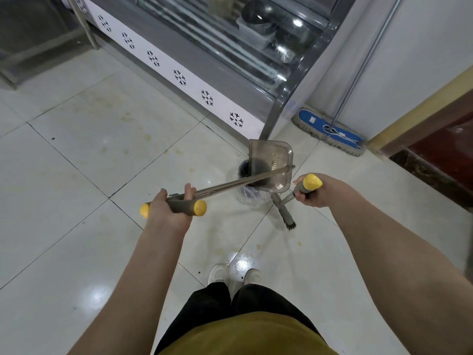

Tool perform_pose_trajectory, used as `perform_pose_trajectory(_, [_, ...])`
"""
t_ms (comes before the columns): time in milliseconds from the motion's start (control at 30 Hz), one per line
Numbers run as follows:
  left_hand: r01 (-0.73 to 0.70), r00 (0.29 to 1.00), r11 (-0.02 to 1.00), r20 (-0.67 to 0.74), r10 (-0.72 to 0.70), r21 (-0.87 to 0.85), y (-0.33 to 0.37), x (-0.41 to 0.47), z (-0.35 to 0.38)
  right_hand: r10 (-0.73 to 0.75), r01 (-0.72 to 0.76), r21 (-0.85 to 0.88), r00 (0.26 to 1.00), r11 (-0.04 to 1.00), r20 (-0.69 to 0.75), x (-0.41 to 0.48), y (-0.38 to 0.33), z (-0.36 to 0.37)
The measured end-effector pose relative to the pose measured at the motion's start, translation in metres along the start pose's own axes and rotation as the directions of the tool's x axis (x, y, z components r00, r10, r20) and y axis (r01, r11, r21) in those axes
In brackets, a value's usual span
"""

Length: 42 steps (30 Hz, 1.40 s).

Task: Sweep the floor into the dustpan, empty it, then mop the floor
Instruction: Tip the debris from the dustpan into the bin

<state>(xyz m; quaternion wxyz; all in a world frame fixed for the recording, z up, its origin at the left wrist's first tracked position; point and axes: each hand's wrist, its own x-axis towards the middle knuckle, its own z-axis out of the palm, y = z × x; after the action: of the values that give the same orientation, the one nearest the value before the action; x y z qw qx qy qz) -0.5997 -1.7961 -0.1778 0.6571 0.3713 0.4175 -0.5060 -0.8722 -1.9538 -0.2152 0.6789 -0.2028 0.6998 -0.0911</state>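
I'm clamping my left grip (170,210) round the handle of the translucent grey plastic dustpan (271,160) tipped over the dark bag-lined bin (249,198), its shaft slanting leftward from the bin, while my right grip (313,192), nearer it, is clutching the yellow-capped grey broom (286,216).

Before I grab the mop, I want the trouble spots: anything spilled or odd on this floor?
Yes: yellowish stains blotch the tiles left of the bin, and dark specks dot them. Nothing looks tipped or broken.
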Motion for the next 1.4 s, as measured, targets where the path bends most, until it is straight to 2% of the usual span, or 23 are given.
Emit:
perform_pose_trajectory(233, [-0.037, 0.999, 0.996, 0.017, 0.036, 0.077, -0.013, -0.012, 0.015, 0.005, -0.006, -0.045, 1.0, 0.999, -0.023, 0.007, 0.003, 0.007])
perform_pose_trajectory(433, [-0.018, 1.0, 0.998, -0.007, 0.018, 0.056, -0.012, -0.009, 0.005, 0.001, -0.001, -0.01, 1.0, 1.0, -0.015, 0.011, 0.006, 0.007])
perform_pose_trajectory(533, [-0.034, 0.999, 0.994, -0.008, 0.035, 0.103, -0.015, -0.015, 0.012, 0.007, -0.007, -0.008, 1.0, 1.0, -0.014, 0.011, 0.009, 0.007])
perform_pose_trajectory(767, [-0.034, 0.993, 0.994, 0.119, 0.021, 0.103, -0.03, -0.033, 0.03, -0.015, 0.016, 0.027, 1.0, 1.0, -0.016, 0.006, 0.01, -0.003])
perform_pose_trajectory(867, [-0.088, 0.99, 0.975, 0.124, 0.063, 0.206, -0.049, -0.041, 0.04, -0.023, 0.023, 0.015, 1.0, 1.0, -0.016, 0.002, 0.011, -0.006])
perform_pose_trajectory(1000, [-0.064, 0.994, 0.953, 0.107, 0.034, 0.295, -0.069, -0.048, 0.059, -0.036, 0.036, 0.037, 0.999, 0.999, 0.0, -0.001, 0.014, -0.019])
perform_pose_trajectory(1400, [-0.084, 0.981, 0.913, 0.192, 0.006, 0.398, -0.105, -0.066, 0.074, -0.024, 0.025, 0.048, 1.0, 0.999, -0.005, -0.002, 0.014, -0.057])
